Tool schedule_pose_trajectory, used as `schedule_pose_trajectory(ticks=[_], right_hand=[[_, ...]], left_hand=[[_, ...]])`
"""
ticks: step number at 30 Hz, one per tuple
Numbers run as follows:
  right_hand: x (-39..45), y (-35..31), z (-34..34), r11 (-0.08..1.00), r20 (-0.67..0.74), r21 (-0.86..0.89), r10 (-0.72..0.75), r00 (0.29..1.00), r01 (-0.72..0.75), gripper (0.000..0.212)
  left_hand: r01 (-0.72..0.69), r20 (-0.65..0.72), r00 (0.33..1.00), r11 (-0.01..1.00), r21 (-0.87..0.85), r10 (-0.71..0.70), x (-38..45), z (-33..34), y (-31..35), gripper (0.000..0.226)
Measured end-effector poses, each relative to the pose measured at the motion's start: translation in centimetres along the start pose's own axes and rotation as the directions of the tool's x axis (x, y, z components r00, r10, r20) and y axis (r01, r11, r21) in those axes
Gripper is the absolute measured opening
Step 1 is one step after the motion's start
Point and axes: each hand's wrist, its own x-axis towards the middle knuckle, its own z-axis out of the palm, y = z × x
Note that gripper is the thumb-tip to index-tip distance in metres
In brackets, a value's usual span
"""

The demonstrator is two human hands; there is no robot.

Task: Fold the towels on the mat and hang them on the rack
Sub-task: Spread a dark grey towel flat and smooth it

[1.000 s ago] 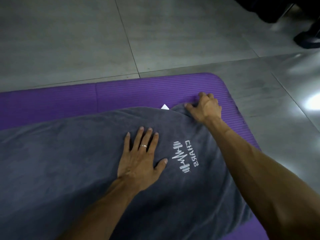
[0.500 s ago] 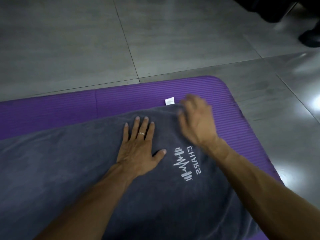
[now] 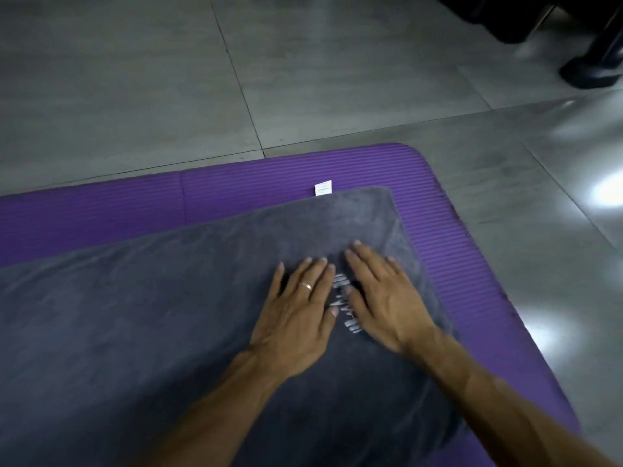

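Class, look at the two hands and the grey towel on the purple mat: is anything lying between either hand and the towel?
Nothing visible. The left hand and right hand both lie flat on the grey towel, side by side over its white logo, on the purple mat.

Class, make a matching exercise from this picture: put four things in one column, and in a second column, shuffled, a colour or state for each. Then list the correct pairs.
Column 1
1. towel
2. mat
3. care tag
4. left hand

Column 2
A. purple, ribbed
B. wears a ring, lies flat on the cloth
C. white, sticks out at the far edge
D. dark grey, spread on the mat

Pairs: 1-D, 2-A, 3-C, 4-B
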Motion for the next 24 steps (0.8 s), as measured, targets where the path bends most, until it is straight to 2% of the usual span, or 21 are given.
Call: schedule_pose_trajectory(ticks=[2,4,5,6,7,9,10,12,15,17,18,19,21,22,24], right_hand=[[-3.6,1.8,1.5,0.983,0.018,-0.095,0.162,0.987,-0.159,0.068],[-5.3,4.7,1.5,0.890,-0.015,-0.102,0.445,0.895,-0.444,0.078],[-5.7,5.2,0.9,0.841,-0.027,-0.090,0.533,0.846,-0.533,0.081],[-6.1,4.7,0.4,0.836,-0.055,-0.074,0.541,0.839,-0.544,0.080],[-6.8,3.3,0.2,0.873,-0.077,-0.058,0.480,0.874,-0.484,0.076],[-9.3,0.0,1.1,0.963,-0.074,-0.004,0.270,0.960,-0.271,0.068],[-11.0,-1.2,1.7,0.981,-0.044,0.000,0.195,0.980,-0.196,0.067],[-14.4,-0.8,2.0,0.967,0.041,-0.056,0.249,0.968,-0.247,0.067],[-18.5,3.8,1.6,0.879,0.067,-0.164,0.462,0.884,-0.447,0.069],[-19.1,5.6,0.6,0.823,0.064,-0.189,0.555,0.829,-0.536,0.069],[-18.9,5.5,0.2,0.831,0.041,-0.185,0.540,0.841,-0.525,0.066],[-18.5,4.9,-0.1,0.871,0.046,-0.183,0.471,0.881,-0.457,0.063],[-18.4,4.2,0.1,0.957,0.141,-0.199,0.243,0.960,-0.213,0.058],[-18.9,4.8,0.0,0.968,0.187,-0.201,0.190,0.964,-0.151,0.057],[-19.6,7.5,-1.0,0.942,0.187,-0.207,0.304,0.934,-0.265,0.057]], left_hand=[[-0.028,0.087,0.996,0.999,0.042,0.024,-1.2,1.1,0.8,0.076],[0.008,0.124,0.992,0.994,0.112,-0.022,-1.1,1.1,1.0,0.085],[0.015,0.128,0.991,0.990,0.140,-0.033,-1.0,0.8,1.3,0.086],[0.018,0.115,0.993,0.988,0.155,-0.036,-1.1,0.6,1.8,0.084],[0.017,0.107,0.994,0.990,0.139,-0.032,-1.4,0.6,2.6,0.080],[-0.023,0.100,0.995,0.998,0.065,0.017,-2.6,1.5,4.2,0.071],[-0.060,0.105,0.993,0.997,0.051,0.055,-3.3,2.1,4.7,0.070],[-0.111,0.125,0.987,0.989,0.093,0.099,-4.1,3.0,5.0,0.077],[-0.113,0.134,0.987,0.983,0.142,0.095,-4.1,3.0,4.9,0.081],[-0.099,0.135,0.987,0.986,0.134,0.081,-4.0,3.0,5.5,0.080],[-0.093,0.136,0.988,0.988,0.125,0.076,-4.1,3.0,5.9,0.080],[-0.089,0.134,0.988,0.989,0.120,0.072,-4.2,3.1,6.1,0.081],[-0.089,0.124,0.990,0.988,0.125,0.073,-4.4,3.3,5.9,0.083],[-0.097,0.124,0.989,0.987,0.127,0.081,-4.5,3.3,5.8,0.084],[-0.107,0.114,0.989,0.987,0.122,0.093,-4.5,3.2,5.5,0.083]])
